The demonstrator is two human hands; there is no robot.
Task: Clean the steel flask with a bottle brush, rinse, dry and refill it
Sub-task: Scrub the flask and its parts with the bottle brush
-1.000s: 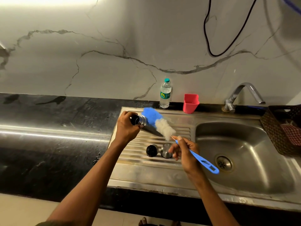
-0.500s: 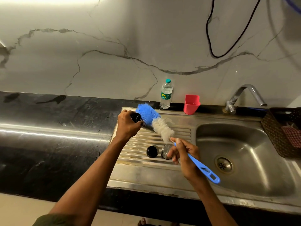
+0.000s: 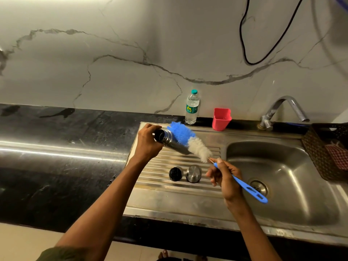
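Currently, item status: early in cleaning.
- Steel flask (image 3: pixel 170 143): opened, tilted over the ribbed drainboard (image 3: pixel 160 196), mouth toward the left; left hand (image 3: pixel 148 142) curled round its neck.
- Bottle brush (image 3: pixel 190 141): bristles lie across the flask's outside, not in its mouth; right hand (image 3: pixel 225 180) pinches the blue handle.
- Black stopper (image 3: pixel 175 174) and steel cap (image 3: pixel 193 174): side by side on the drainboard, near the right hand.
- Sink (image 3: pixel 282 210): right; tap (image 3: pixel 284 110) apparently not running, though the view is dim.
- Water bottle (image 3: pixel 192 107), red cup (image 3: pixel 221 119): far edge of the counter (image 3: pixel 56 166).
Done: opening. Left: scrubbing inside, rinse, dry, refill.
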